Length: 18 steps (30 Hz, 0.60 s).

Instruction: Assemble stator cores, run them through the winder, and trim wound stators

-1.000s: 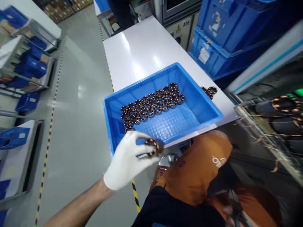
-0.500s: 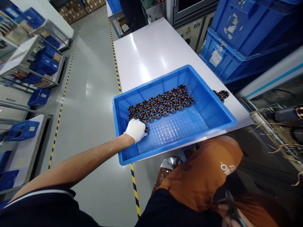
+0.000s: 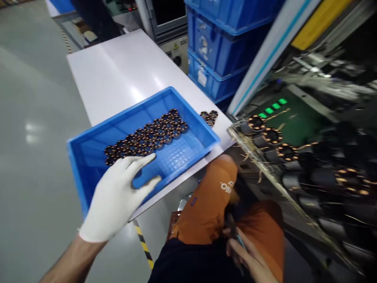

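My left hand (image 3: 120, 192), in a white glove, hovers over the near left part of a blue plastic bin (image 3: 194, 157). Its thumb and fingers are spread with nothing between them. Inside the bin, motor stators (image 3: 147, 135), dark rings with copper windings, stand in close rows, partly hidden by the glove. Low over my lap, my bare right hand (image 3: 244, 247) is closed around pliers (image 3: 232, 226) with a dark head and teal handles; motion blurs them somewhat.
The bin rests on a white table (image 3: 114, 70), with several more stators (image 3: 209, 117) beside it. At right, a metal-edged rack (image 3: 273, 184) holds stators with loose wire ends. Blue crates (image 3: 218, 47) are stacked behind. A person in dark clothing (image 3: 94, 19) stands at the far end.
My left hand has come up off the stators in the bin, nearer to me, and its fingers have opened. The view has swung right, bringing the rack in. The pliers stay in my right hand.
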Available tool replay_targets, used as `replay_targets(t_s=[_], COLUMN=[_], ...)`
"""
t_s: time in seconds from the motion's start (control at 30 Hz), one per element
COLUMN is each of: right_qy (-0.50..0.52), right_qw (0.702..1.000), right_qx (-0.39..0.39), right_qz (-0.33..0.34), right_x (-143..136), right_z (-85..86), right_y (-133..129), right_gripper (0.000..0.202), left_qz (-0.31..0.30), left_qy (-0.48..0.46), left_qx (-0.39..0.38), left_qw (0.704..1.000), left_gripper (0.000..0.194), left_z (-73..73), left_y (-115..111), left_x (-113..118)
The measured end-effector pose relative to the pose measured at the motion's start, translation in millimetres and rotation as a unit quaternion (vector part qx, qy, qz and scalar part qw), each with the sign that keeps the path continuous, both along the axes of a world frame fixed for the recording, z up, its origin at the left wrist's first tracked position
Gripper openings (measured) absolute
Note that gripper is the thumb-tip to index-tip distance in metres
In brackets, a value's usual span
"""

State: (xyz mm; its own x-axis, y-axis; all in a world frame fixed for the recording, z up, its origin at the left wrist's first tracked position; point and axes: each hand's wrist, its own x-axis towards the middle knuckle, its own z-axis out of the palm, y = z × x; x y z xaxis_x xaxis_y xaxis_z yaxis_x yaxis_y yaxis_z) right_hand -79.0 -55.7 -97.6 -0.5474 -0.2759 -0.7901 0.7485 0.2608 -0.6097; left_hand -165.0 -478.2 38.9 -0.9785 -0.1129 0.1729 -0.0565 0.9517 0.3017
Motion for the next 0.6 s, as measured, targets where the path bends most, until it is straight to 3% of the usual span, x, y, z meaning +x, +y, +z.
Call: replay_targets(t_s=[0.07,0.13,0.2,0.27,0.33,0.43,0.5,0.6], right_qy=[0.007,0.024,0.045,0.062,0.069,0.062,0.051,0.065], right_qw=[1.0,0.999,0.998,0.997,0.994,0.985,0.98,0.984], right_qx=[-0.019,-0.037,-0.046,-0.04,-0.029,-0.025,-0.025,-0.009], right_qz=[0.007,0.015,0.008,-0.031,-0.085,-0.158,-0.19,-0.165], right_x=[-2.5,-0.1,7.5,18.4,31.0,49.8,60.1,68.3], right_z=[5.4,12.5,19.0,22.1,20.9,14.3,10.9,12.8], right_y=[-2.1,-0.1,6.1,14.4,21.7,27.7,29.4,32.1], right_gripper=[0.094,0.087,0.079,0.074,0.073,0.077,0.079,0.074], left_qz=[-0.096,-0.193,-0.259,-0.261,-0.251,-0.277,-0.285,-0.23], left_qy=[0.08,0.119,0.15,0.134,0.079,0.021,0.031,0.11], left_qx=[0.111,0.178,0.183,0.148,0.122,0.104,0.12,0.263], left_qw=[0.986,0.958,0.936,0.945,0.957,0.955,0.95,0.931], left_gripper=[0.058,0.057,0.051,0.042,0.039,0.037,0.03,0.027], left_z=[0.6,-4.3,-12.4,-21.2,-28.0,-33.3,-34.2,-31.8], left_y=[51.0,104.6,148.8,176.2,187.0,182.5,175.1,171.5], left_x=[-22.4,-60.6,-107.5,-153.2,-190.5,-226.7,-236.2,-220.1])
